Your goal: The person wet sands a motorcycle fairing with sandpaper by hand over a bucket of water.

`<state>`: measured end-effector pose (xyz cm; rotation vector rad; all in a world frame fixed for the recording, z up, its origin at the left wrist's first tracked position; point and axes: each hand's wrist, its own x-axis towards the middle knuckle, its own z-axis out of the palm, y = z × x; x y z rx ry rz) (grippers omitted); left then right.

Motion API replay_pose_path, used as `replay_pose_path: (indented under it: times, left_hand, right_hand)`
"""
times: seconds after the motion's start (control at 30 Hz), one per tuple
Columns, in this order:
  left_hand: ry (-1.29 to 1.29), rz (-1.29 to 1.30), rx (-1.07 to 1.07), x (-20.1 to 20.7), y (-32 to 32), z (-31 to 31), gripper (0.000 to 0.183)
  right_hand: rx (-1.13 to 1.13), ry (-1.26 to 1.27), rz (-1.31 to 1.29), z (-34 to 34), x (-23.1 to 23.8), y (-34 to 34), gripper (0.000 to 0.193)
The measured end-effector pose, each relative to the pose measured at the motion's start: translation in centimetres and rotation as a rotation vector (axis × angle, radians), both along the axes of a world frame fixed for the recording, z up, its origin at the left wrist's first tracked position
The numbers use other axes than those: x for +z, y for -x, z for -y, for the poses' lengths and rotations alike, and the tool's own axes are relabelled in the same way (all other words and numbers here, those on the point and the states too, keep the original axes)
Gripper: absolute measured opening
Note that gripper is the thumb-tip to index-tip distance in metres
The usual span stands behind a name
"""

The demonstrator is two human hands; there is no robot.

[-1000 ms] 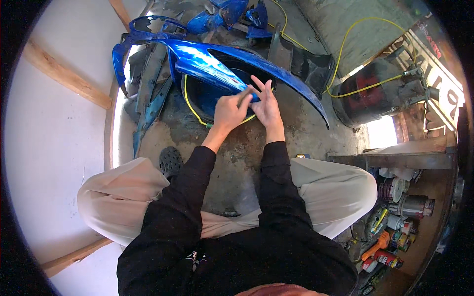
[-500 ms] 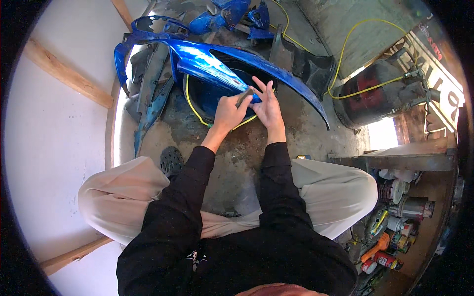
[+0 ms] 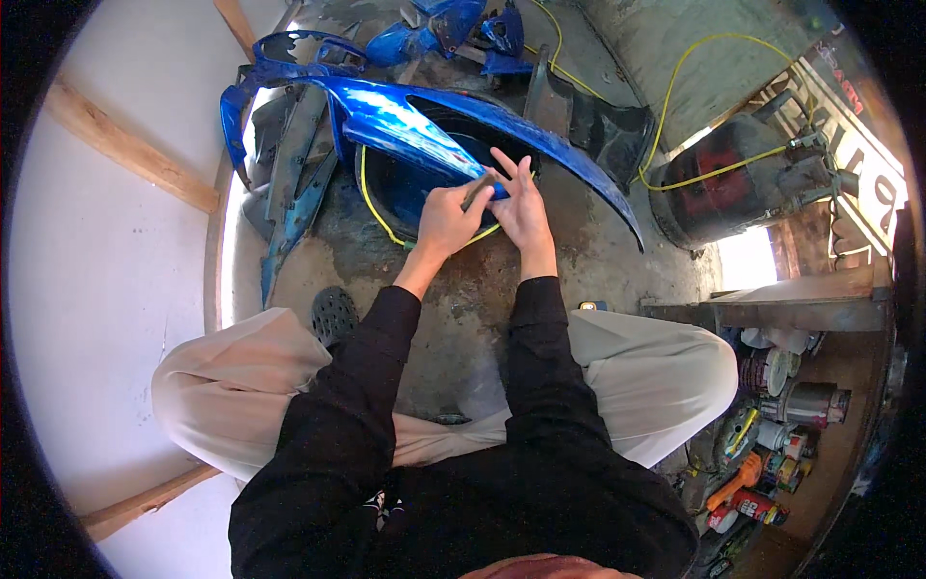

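Note:
A long, glossy blue motorcycle fairing panel lies across a dark round tub, its narrow inner tip pointing toward me. My left hand is closed on a small, thin grey-brown piece that looks like folded sandpaper, pressed near that tip. At the same tip, my right hand holds the panel at its thumb side, with some fingers stretched upward. The hands partly hide the tip where they meet it.
More blue panels and dark plastic parts lie beyond. A yellow hose runs to a dark tank at right. A shelf with cans and an orange-handled tool stands near my right knee. A white wall borders the left.
Both hands keep almost the same place at the panel's tip. The panel has shifted very slightly, if at all.

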<state>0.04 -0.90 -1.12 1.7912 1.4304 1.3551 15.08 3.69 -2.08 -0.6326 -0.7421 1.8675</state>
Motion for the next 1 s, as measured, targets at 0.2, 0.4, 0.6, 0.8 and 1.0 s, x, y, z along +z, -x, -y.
replay_pose_path:
  times: [0.2, 0.4, 0.6, 0.8, 1.0]
  left_hand:
    - [0.023, 0.069, 0.012, 0.07, 0.14, -0.10, 0.033]
    - [0.004, 0.046, 0.036, 0.13, 0.06, -0.08, 0.033]
    - [0.080, -0.040, -0.140, -0.07, 0.29, -0.05, 0.032]
    - [0.015, 0.191, 0.113, 0.27, 0.11, -0.20, 0.031]
    - [0.014, 0.103, 0.091, 0.33, -0.13, -0.34, 0.029]
  right_hand:
    - [-0.005, -0.012, -0.001, -0.08, -0.28, -0.01, 0.089]
    - [-0.026, -0.026, 0.005, -0.25, -0.41, 0.24, 0.085]
    - [0.004, 0.009, 0.017, -0.09, 0.01, -0.19, 0.086]
    - [-0.012, -0.023, -0.008, -0.06, -0.06, 0.14, 0.086]
    - [-0.015, -0.010, -0.004, -0.13, -0.18, 0.25, 0.088]
